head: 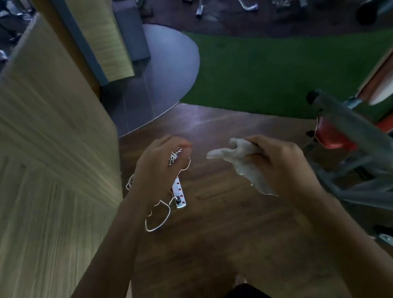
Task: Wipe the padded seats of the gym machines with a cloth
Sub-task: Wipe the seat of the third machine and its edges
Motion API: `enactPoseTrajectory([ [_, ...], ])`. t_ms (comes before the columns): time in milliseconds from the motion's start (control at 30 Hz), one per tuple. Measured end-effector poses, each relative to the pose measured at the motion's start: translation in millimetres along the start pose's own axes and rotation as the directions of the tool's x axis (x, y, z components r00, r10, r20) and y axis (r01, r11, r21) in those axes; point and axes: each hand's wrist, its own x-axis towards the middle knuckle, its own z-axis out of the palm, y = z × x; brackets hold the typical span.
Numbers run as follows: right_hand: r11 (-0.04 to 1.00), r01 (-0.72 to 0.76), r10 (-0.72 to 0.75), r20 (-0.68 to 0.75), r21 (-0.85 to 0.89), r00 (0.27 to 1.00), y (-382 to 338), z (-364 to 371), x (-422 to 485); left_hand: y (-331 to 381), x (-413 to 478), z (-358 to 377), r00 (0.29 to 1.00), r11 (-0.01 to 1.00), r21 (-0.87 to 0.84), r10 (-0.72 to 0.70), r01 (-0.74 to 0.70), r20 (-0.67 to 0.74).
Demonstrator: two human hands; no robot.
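Blurred gym floor; cloth in right hand

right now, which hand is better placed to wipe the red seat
Right. The right hand grips the cloth and is nearer the red seat; the left hand has no cloth and is farther from it.

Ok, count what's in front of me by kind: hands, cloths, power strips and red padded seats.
Hands: 2, the left hand and the right hand
Cloth: 1, held in the right hand
Power strip: 1
Red seat: 1
Total: 5
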Motion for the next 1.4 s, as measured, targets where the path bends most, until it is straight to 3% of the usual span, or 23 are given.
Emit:
enactPoseTrajectory([
  [267, 0.995, -0.053, 0.048, -0.06, -0.089, 0.997, 39, 14, 98, -65, 124, 9, 0.991, 0.994, -0.052, 0.099, -0.095, 0.089],
  [467, 0.987, -0.153, 0.147, -0.112, -0.047, 0.983, 89, 17, 192, -97, 242, 34, 0.98, 0.987, -0.06, 0.157, -0.15, 0.119],
  [600, 0.965, -0.221, 0.191, -0.2, -0.141, 0.961, 127, 14, 249, -110, 321, 72, 0.962, 0.972, -0.129, 0.218, -0.198, 0.166],
  [867, 0.899, -0.419, 0.358, -0.339, -0.125, 0.87, 199, -4, 353, -122, 500, 175, 0.881, 0.914, -0.282, 0.371, -0.291, 0.294],
  [1067, 0.789, -0.613, 0.515, -0.491, -0.049, 0.702, 249, -9, 435, -120, 644, 242, 0.795, 0.872, -0.375, 0.458, -0.315, 0.398],
  [1233, 0.707, -0.701, 0.621, -0.561, 0.098, 0.548, 281, -21, 468, -94, 730, 307, 0.656, 0.821, -0.426, 0.564, -0.381, 0.501],
  [1400, 0.557, -0.808, 0.709, -0.617, 0.194, 0.341, 334, -40, 460, -47, 770, 391, 0.494, 0.75, -0.509, 0.661, -0.422, 0.565],
])
